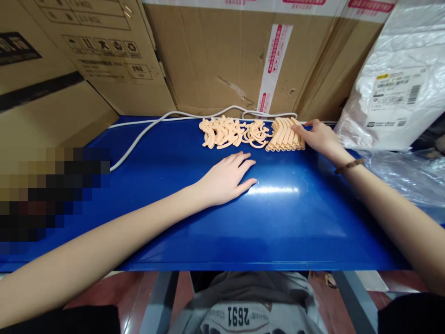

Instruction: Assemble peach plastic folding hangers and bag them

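Observation:
My right hand (318,136) reaches to the right end of a neat row of curved, peach-coloured pieces (283,134). Its thumb and fingers close at the last piece of that row; their tips are partly hidden. Flat on the blue tabletop rests my left hand (227,178), fingers spread and holding nothing. Just beyond it lie a loose heap of thick curved peach pieces (222,132) and, beside that, a smaller tangle of thin curved peach pieces (256,133). What these pieces belong to cannot be told.
Large cardboard boxes (215,60) stand along the back and left of the blue table (167,232). A white cable (139,139) runs behind the pieces. At the right are a white plastic parcel (385,93) and clear plastic wrap (410,176). A blurred-out patch covers the far left.

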Demonstrator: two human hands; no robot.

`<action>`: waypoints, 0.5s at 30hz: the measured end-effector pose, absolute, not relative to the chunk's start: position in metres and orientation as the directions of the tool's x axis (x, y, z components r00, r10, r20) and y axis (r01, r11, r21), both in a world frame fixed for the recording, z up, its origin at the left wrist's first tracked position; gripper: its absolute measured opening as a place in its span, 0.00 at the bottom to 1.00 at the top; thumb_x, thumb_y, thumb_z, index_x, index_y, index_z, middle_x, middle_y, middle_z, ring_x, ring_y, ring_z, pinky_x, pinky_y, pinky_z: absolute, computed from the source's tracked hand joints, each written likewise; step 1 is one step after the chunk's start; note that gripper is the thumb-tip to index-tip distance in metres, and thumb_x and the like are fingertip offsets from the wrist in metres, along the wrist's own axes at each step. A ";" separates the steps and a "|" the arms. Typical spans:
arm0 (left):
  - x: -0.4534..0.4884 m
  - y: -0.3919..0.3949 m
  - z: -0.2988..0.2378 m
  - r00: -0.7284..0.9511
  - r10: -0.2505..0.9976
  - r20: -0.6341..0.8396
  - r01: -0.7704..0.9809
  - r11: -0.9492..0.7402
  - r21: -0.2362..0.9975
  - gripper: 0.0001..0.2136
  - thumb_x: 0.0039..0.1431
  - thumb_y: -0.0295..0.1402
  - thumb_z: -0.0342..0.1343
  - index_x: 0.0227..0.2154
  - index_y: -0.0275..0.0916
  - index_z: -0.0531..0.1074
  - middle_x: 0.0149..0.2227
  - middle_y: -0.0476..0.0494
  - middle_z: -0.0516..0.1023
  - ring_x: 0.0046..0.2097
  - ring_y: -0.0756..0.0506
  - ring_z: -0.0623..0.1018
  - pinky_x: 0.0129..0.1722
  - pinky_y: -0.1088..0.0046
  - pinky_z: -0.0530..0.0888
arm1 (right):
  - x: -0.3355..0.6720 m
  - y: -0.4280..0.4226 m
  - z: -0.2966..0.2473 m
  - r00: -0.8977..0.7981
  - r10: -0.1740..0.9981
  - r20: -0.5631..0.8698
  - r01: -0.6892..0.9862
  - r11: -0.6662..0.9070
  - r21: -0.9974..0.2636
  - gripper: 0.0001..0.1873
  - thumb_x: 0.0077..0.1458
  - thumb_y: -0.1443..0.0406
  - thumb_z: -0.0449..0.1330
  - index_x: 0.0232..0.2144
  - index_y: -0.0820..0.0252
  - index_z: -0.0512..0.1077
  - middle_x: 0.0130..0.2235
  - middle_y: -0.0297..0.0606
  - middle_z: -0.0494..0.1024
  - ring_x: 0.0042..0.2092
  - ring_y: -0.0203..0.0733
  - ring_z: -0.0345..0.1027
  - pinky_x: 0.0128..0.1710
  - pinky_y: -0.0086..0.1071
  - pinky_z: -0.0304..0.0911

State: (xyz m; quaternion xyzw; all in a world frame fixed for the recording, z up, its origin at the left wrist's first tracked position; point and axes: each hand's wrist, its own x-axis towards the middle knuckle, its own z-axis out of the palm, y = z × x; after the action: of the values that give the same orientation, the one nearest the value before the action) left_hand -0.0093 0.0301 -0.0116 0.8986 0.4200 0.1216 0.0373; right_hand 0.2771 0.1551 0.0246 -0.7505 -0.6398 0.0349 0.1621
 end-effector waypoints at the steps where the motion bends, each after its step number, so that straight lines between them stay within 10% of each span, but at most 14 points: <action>1: -0.009 0.030 -0.011 0.617 0.765 0.184 0.748 -0.643 0.167 0.26 0.72 0.45 0.45 0.63 0.31 0.63 0.67 0.30 0.62 0.68 0.34 0.63 0.66 0.55 0.62 | 0.277 0.155 0.025 0.182 0.972 0.152 0.951 -0.134 -0.280 0.39 0.58 0.39 0.54 0.54 0.65 0.72 0.50 0.57 0.79 0.51 0.61 0.73 0.48 0.51 0.66; 15: -0.006 0.029 -0.002 0.616 0.774 0.147 0.761 -0.633 0.141 0.27 0.72 0.45 0.45 0.64 0.30 0.62 0.69 0.31 0.60 0.69 0.34 0.61 0.68 0.59 0.58 | 0.265 0.148 0.035 0.202 0.965 0.168 0.964 -0.166 -0.207 0.34 0.60 0.41 0.52 0.52 0.60 0.76 0.52 0.59 0.79 0.52 0.62 0.72 0.46 0.44 0.64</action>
State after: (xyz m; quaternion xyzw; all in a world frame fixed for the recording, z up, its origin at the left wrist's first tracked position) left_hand -0.0064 0.0289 -0.0021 0.8984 0.4271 0.0971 0.0321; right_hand 0.2652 0.1478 0.0351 -0.7634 -0.6317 0.0015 0.1345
